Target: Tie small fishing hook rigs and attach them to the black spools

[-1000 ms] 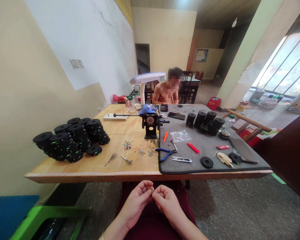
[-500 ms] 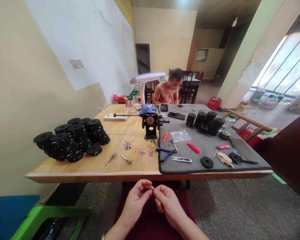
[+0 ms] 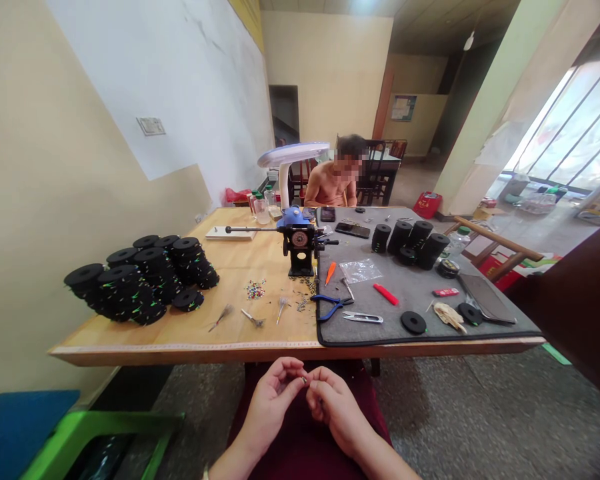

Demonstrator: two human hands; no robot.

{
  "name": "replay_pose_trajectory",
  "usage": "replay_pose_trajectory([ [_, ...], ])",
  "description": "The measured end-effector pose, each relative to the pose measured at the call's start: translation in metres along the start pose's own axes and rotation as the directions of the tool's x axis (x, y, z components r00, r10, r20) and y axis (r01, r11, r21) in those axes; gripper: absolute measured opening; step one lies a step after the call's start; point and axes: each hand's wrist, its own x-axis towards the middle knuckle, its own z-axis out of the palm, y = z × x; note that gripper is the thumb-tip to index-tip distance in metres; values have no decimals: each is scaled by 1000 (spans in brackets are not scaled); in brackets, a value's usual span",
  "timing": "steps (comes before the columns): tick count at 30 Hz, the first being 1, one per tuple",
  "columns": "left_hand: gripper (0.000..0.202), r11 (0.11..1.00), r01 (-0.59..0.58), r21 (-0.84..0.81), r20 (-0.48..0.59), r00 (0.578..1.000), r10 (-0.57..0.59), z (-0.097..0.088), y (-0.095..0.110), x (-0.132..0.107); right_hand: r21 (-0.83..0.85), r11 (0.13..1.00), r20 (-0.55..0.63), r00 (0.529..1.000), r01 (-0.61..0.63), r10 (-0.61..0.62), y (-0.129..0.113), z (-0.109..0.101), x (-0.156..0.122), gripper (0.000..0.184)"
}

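Observation:
Over my lap, just in front of the table edge, my left hand (image 3: 279,395) pinches a tiny dark piece (image 3: 305,380) between thumb and forefinger. It is too small to name. My right hand (image 3: 331,397) meets it there, thumb and forefinger pressed together and the other fingers curled in. Whether the right fingertips hold a part of the same piece cannot be made out. On the table ahead lie small coloured beads (image 3: 255,289), little metal pieces (image 3: 305,297), blue-handled pliers (image 3: 331,307) and thread snips (image 3: 363,318).
Stacks of black foam spools (image 3: 153,267) stand at the left, more black spools (image 3: 410,241) at the right on a grey mat (image 3: 380,333). A black winding device (image 3: 301,250) and a lamp (image 3: 293,157) stand mid-table. Across the table sits a person (image 3: 330,183).
My right hand's fingers have shifted slightly at the pinch, and a little more of the tiny piece shows. My left hand stays nearly still. The view has tilted very slightly.

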Motion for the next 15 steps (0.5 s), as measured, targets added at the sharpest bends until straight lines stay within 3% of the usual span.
replay_pose_trajectory([
  [15,21,999,-24,30,-21,999,24,1,1,0,-5,1000,-6,1000,14,-14,-1,0,1,17],
])
